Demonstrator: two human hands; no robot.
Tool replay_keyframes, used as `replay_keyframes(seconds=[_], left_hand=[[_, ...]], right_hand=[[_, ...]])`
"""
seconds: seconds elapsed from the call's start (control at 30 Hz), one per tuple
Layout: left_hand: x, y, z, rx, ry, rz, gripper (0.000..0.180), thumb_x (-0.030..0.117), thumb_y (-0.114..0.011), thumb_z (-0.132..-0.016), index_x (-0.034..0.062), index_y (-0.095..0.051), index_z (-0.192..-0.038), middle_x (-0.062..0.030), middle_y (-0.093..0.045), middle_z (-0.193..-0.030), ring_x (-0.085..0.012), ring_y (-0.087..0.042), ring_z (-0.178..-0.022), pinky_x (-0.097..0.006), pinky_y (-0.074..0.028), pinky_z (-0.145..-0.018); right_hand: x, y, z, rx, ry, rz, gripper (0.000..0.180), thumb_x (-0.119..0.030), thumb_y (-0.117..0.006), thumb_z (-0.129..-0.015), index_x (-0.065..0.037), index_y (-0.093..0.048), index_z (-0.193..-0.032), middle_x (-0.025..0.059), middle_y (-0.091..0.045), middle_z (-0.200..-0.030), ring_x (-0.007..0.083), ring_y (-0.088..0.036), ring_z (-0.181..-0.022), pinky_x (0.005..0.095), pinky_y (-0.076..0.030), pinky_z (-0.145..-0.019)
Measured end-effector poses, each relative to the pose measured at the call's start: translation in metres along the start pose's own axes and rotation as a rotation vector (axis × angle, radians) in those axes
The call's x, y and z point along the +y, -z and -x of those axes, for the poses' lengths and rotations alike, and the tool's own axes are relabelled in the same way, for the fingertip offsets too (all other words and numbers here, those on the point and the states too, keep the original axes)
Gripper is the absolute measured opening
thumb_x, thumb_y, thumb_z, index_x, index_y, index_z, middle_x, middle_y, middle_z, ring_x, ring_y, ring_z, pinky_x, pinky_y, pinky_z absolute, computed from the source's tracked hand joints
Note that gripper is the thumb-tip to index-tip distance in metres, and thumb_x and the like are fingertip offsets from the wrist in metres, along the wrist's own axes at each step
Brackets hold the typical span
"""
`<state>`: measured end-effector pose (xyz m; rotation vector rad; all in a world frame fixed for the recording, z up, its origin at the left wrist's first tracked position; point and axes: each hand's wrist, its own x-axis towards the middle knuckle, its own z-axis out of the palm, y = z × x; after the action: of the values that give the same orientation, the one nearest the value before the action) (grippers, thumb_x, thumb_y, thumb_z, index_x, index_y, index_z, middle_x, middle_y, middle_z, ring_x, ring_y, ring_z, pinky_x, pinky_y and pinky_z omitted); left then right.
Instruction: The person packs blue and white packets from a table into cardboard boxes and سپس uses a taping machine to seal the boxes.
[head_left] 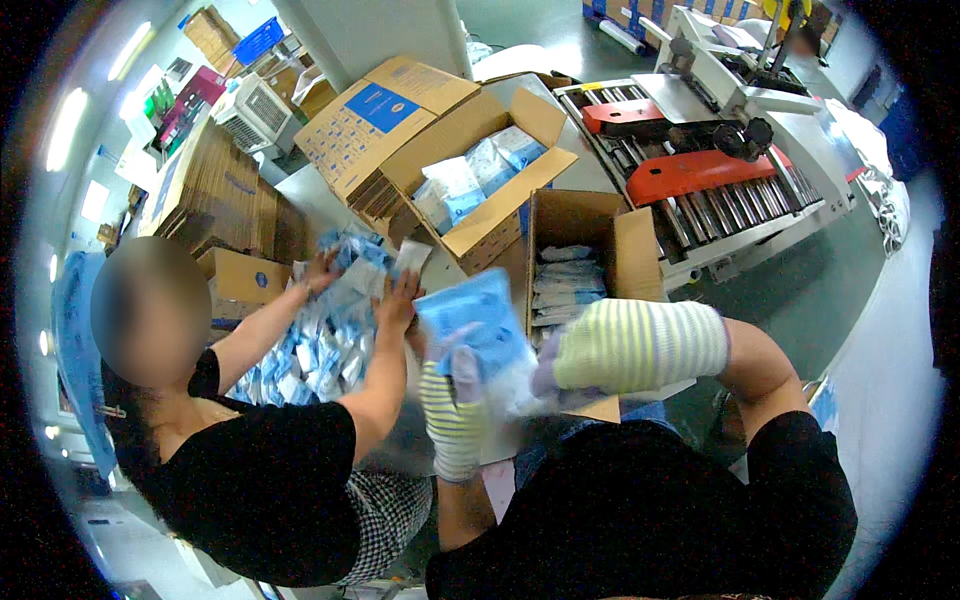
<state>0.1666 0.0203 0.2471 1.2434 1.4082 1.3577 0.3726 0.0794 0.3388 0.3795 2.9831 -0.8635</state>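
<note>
A flat blue packet [478, 318] with a translucent plastic lower part is held up in front of me. My left hand [455, 415], in a striped knit glove, has its thumb and fingers closed on the packet's lower left side. From the right, my right hand [630, 348], in a matching glove, reaches across with fingers curled in at the packet's clear plastic edge. Motion blurs those fingertips. Just beyond my right hand stands an open carton [642, 255] with stacked pale packets [568, 285] inside.
At my left, a co-worker's hands [398, 305] rest among a heap of blue and white packets [310, 360]. Another open carton [475, 240] holds packets; flattened cartons [205, 190] stack farther left. A roller machine [710, 180] with red guides stands at the far right.
</note>
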Motion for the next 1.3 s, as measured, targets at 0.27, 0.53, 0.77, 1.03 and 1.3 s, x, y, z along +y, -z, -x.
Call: replay_keyframes(seconds=[0.27, 0.53, 0.77, 1.03, 1.3], left_hand=[[0.002, -0.036, 0.012, -0.345, -0.097, 0.186, 0.060, 0.006, -0.066, -0.079, 0.0020, -0.036, -0.131, -0.0113, -0.053, -0.119, -0.0208, -0.053, -0.108, -0.035, -0.044, -0.091], [-0.001, -0.046, -0.017, -0.014, -0.432, 0.043, 0.065, 0.030, -0.051, -0.088, -0.0064, -0.026, -0.135, -0.0254, -0.037, -0.131, -0.0337, -0.036, -0.124, -0.046, -0.028, -0.102], [-0.194, 0.042, -0.051, 0.191, -0.152, -0.577, 0.050, 0.020, -0.057, -0.079, 0.0014, -0.045, -0.124, -0.0212, -0.049, -0.121, -0.0366, -0.045, -0.114, -0.045, -0.035, -0.098], [-0.358, 0.219, 0.012, 0.150, 0.381, -1.483, 0.035, 0.030, -0.065, -0.074, 0.0051, -0.061, -0.098, -0.0173, -0.064, -0.083, -0.0365, -0.062, -0.079, -0.044, -0.051, -0.070], [-0.319, 0.192, -0.062, -0.363, 0.454, -1.346, 0.052, 0.040, -0.073, -0.066, 0.0044, -0.061, -0.101, -0.0193, -0.064, -0.093, -0.0349, -0.062, -0.089, -0.044, -0.048, -0.082]], right_hand=[[0.031, 0.007, -0.022, 0.932, -0.046, 0.078, 0.056, -0.027, -0.076, -0.068, -0.006, -0.052, -0.114, 0.0117, -0.055, -0.112, 0.0262, -0.053, -0.105, 0.0366, -0.044, -0.088], [0.064, -0.082, -0.024, 0.677, -0.177, -0.757, 0.059, -0.035, -0.075, -0.070, -0.006, -0.056, -0.117, 0.0058, -0.057, -0.120, 0.0199, -0.050, -0.113, 0.0370, -0.038, -0.098], [0.093, -0.083, 0.005, 0.829, -0.469, -1.418, 0.047, -0.030, -0.062, -0.073, -0.002, -0.056, -0.110, 0.0047, -0.060, -0.104, 0.0145, -0.055, -0.093, 0.0314, -0.045, -0.085], [0.123, -0.110, 0.013, 0.946, -0.687, -1.393, 0.063, -0.040, -0.067, -0.072, -0.001, -0.049, -0.119, 0.0083, -0.061, -0.100, 0.0222, -0.061, -0.090, 0.0363, -0.051, -0.078], [0.130, -0.115, 0.006, 1.102, -0.660, -1.532, 0.062, -0.037, -0.066, -0.077, 0.001, -0.045, -0.121, 0.0137, -0.061, -0.098, 0.0264, -0.063, -0.084, 0.0388, -0.055, -0.074]])
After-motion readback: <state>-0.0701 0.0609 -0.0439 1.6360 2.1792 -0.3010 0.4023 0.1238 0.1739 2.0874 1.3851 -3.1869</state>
